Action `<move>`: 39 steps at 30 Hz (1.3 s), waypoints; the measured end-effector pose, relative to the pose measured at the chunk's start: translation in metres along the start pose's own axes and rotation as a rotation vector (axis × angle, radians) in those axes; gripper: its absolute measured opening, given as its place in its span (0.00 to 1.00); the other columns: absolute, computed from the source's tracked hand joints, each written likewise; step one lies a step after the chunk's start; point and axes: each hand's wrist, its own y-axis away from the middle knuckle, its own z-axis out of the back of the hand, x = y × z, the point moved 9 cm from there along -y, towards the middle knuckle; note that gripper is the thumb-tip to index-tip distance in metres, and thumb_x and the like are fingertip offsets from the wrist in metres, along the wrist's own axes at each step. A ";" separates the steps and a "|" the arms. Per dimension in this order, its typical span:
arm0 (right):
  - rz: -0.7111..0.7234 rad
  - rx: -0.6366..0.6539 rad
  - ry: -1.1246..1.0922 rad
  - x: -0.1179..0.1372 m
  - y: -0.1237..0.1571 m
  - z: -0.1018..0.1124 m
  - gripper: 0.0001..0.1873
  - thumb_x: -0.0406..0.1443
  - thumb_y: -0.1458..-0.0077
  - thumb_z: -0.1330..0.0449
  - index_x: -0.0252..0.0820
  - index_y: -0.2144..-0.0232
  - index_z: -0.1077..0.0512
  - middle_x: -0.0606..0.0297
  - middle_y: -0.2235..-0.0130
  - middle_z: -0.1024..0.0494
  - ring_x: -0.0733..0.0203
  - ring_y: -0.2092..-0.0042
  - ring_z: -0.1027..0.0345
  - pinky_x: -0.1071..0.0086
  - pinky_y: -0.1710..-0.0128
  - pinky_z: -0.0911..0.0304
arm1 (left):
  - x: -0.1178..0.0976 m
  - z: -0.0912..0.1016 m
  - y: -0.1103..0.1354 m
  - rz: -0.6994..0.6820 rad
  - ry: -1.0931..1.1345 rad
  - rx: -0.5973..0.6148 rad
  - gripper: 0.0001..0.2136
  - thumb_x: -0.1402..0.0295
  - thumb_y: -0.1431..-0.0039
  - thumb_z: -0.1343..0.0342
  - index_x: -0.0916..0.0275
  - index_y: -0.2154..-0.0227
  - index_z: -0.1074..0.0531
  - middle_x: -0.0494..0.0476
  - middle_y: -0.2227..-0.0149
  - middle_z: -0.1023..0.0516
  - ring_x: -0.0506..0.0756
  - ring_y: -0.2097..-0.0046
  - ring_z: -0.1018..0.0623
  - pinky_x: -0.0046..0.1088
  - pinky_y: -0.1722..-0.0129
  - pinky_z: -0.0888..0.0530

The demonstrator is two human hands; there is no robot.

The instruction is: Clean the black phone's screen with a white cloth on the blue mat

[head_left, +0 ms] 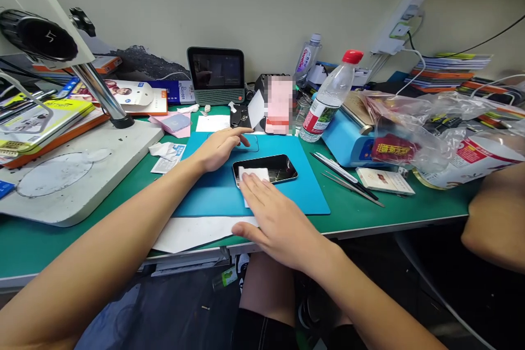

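A phone (283,167) with a dark, glossy screen lies face up on a blue mat (295,199). My right hand (274,219) rests over its left part, fingers stretched flat on a white wipe (258,172) that covers some of the glass. The thumb points off to the left. Behind the phone, my left hand (221,149) hovers low over or touches the mat, its fingers extended and partly curled. Close to those fingertips is a thin rounded outline (253,143) on the mat. Whether the fingers touch it I cannot tell.
A microscope stand (135,139) is at the left. A red-capped bottle (328,101), tweezers (359,191) and a small white box (385,181) are at the right. A smart display (216,71) stands behind. Another person's arm (498,219) reaches in at far right.
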 end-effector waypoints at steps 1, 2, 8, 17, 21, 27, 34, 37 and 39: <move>-0.018 0.008 0.007 -0.008 0.008 0.002 0.48 0.60 0.31 0.61 0.24 0.29 0.45 0.44 0.26 0.51 0.45 0.25 0.59 0.47 0.27 0.53 | 0.000 0.000 0.000 0.002 -0.002 0.003 0.29 0.63 0.36 0.63 0.69 0.39 0.30 0.61 0.52 0.17 0.62 0.49 0.23 0.43 0.43 0.28; -0.041 0.017 0.017 -0.018 0.016 0.004 0.47 0.59 0.31 0.60 0.25 0.29 0.46 0.44 0.26 0.51 0.45 0.25 0.59 0.47 0.27 0.53 | 0.000 -0.001 -0.001 0.003 -0.006 0.007 0.29 0.63 0.36 0.63 0.69 0.38 0.30 0.62 0.52 0.17 0.62 0.49 0.23 0.43 0.43 0.28; -0.243 -0.018 0.050 -0.083 0.039 0.020 0.47 0.60 0.32 0.61 0.29 0.27 0.50 0.49 0.25 0.54 0.47 0.24 0.61 0.45 0.27 0.57 | -0.002 -0.002 -0.002 -0.020 -0.054 0.022 0.29 0.64 0.35 0.65 0.69 0.39 0.30 0.61 0.52 0.17 0.62 0.48 0.24 0.43 0.43 0.28; -0.325 -0.061 0.002 -0.081 -0.025 0.017 0.55 0.65 0.36 0.67 0.23 0.29 0.46 0.36 0.27 0.50 0.40 0.25 0.59 0.40 0.28 0.58 | -0.009 0.001 -0.002 -0.097 -0.206 0.048 0.27 0.67 0.40 0.59 0.65 0.40 0.29 0.58 0.47 0.20 0.61 0.45 0.27 0.41 0.40 0.30; -0.247 -0.065 -0.024 -0.045 -0.045 0.003 0.58 0.66 0.37 0.67 0.20 0.29 0.48 0.36 0.27 0.51 0.39 0.25 0.60 0.44 0.27 0.58 | -0.008 0.003 -0.003 -0.092 -0.354 0.035 0.29 0.67 0.43 0.54 0.67 0.38 0.32 0.63 0.40 0.24 0.64 0.40 0.31 0.46 0.37 0.33; -0.168 -0.034 -0.060 -0.010 -0.056 -0.009 0.60 0.67 0.38 0.61 0.18 0.28 0.53 0.37 0.26 0.55 0.38 0.25 0.63 0.46 0.26 0.60 | 0.008 0.010 -0.004 -0.012 -0.508 0.020 0.26 0.67 0.45 0.50 0.66 0.42 0.32 0.67 0.40 0.27 0.68 0.36 0.33 0.51 0.37 0.34; 0.024 0.028 -0.040 -0.004 -0.033 -0.004 0.53 0.63 0.35 0.53 0.21 0.29 0.46 0.39 0.27 0.50 0.42 0.25 0.60 0.47 0.26 0.57 | 0.022 0.011 -0.001 0.079 -0.579 0.066 0.32 0.60 0.46 0.46 0.69 0.39 0.36 0.72 0.37 0.30 0.70 0.35 0.32 0.50 0.36 0.33; 0.127 0.066 -0.051 -0.010 -0.013 0.002 0.47 0.58 0.33 0.50 0.26 0.29 0.46 0.44 0.27 0.51 0.45 0.25 0.58 0.48 0.26 0.56 | 0.026 0.011 0.000 0.097 -0.588 0.098 0.32 0.60 0.46 0.47 0.69 0.39 0.36 0.72 0.37 0.30 0.68 0.35 0.32 0.47 0.37 0.32; 0.141 0.087 -0.062 -0.024 0.001 0.009 0.43 0.55 0.31 0.50 0.28 0.28 0.46 0.47 0.26 0.51 0.47 0.25 0.57 0.49 0.26 0.56 | 0.028 0.012 0.000 0.107 -0.591 0.115 0.32 0.59 0.45 0.46 0.69 0.38 0.36 0.72 0.37 0.30 0.68 0.34 0.32 0.46 0.36 0.32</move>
